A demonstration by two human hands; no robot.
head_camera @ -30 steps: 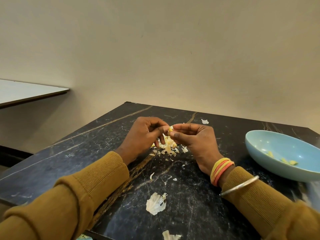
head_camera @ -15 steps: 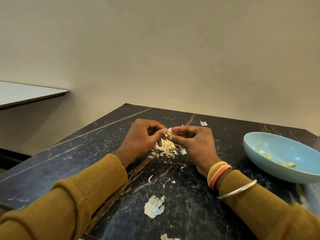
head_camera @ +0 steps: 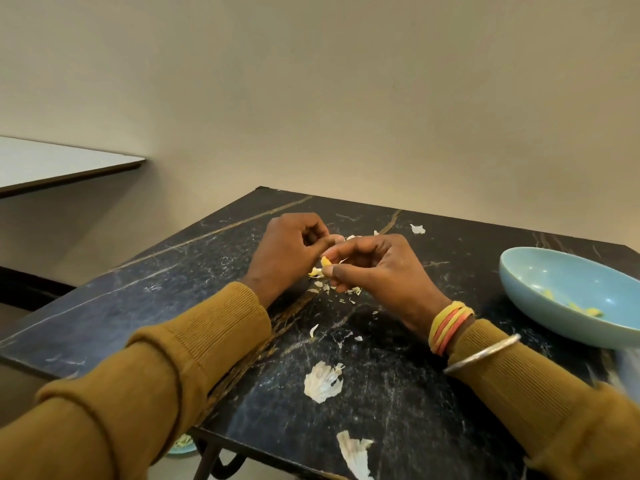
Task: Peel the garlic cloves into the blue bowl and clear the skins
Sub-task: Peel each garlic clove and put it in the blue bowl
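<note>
Since half a second ago: right hand (head_camera: 381, 275) has rolled, palm side now toward the camera; left hand (head_camera: 285, 254) has drawn slightly apart from it. Dark marble table (head_camera: 104, 306) fills the lower frame. Blue bowl (head_camera: 526, 271) at the right edge, a few peeled cloves (head_camera: 592, 311) inside. Left fingers curled, tips close to the right thumb; whether they hold anything, cannot tell. Big shell-like skin (head_camera: 323, 381) lower centre, second skin (head_camera: 355, 452) at the bottom edge, loose scraps (head_camera: 317, 273) under the hands. Garlic clove (head_camera: 325, 262), centre frame, pinched between right thumb and forefinger, above the scraps.
</note>
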